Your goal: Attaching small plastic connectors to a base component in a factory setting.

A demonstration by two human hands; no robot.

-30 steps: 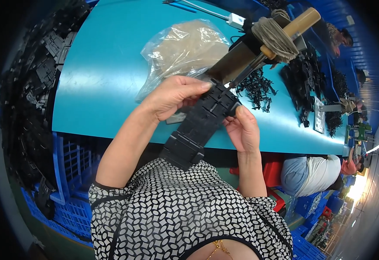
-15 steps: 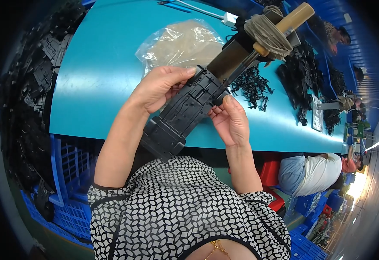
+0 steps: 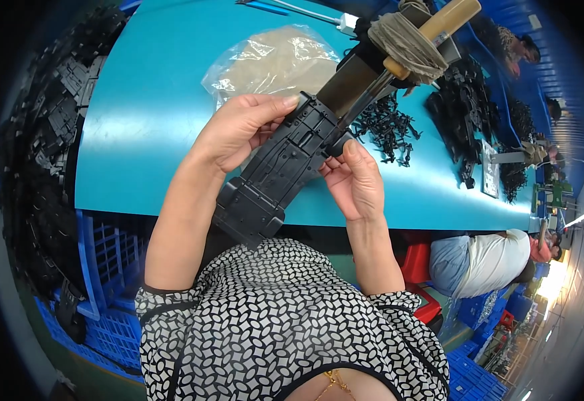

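A long black moulded plastic part, with ribs, slots and small holes, slants across my lap and the table's near edge. At its upper left edge, my left hand grips it with the thumb on top. My right hand pinches its upper right side, the thumb on a projecting tab; the fingertips behind are hidden. The part's far end meets a dark flat bar. Beyond that bar is a bundle of grey cloth wrapping with a wooden handle sticking out.
On the turquoise table are a clear plastic bag, a pile of small black parts and larger black parts. Blue crates holding black parts stand at the left. Another person sits at the right.
The table and its things sit slightly higher and further left in the view. Both hands keep their hold on the black plastic part, which has shifted only slightly.
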